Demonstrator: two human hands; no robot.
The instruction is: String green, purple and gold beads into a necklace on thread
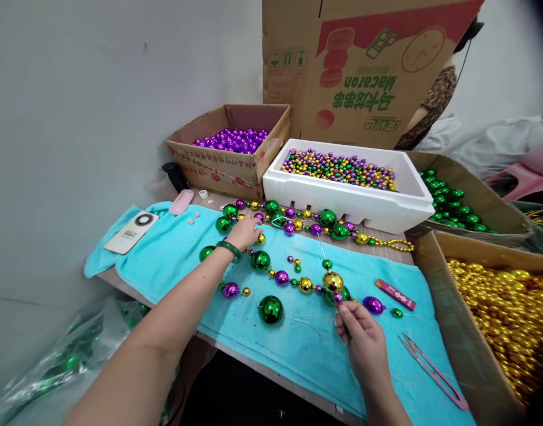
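Note:
My right hand [362, 331] pinches a small purple bead [337, 297] at the lower end of a short row. Above it in that row come a large gold bead [333, 282] and a green bead [327, 264], with a thin straight needle or wire sticking up from the top. My left hand [247, 231], with a green bangle [230, 251] on the wrist, reaches over the far strands; its fingers are stretched out beside a purple bead [258, 218], thumb apart. Contact there is unclear. A strand with a purple bead [282, 277] runs between the hands. A loose large green bead [270, 309] lies nearer me.
A blue towel [173, 260] covers the table. Pink thread snips [435, 373], a red packet [395, 294] and a phone [131, 232] lie on it. Behind stand a white foam box [342, 198] and a carton [218, 168] of purple beads; a carton [471, 355] of gold beads is right.

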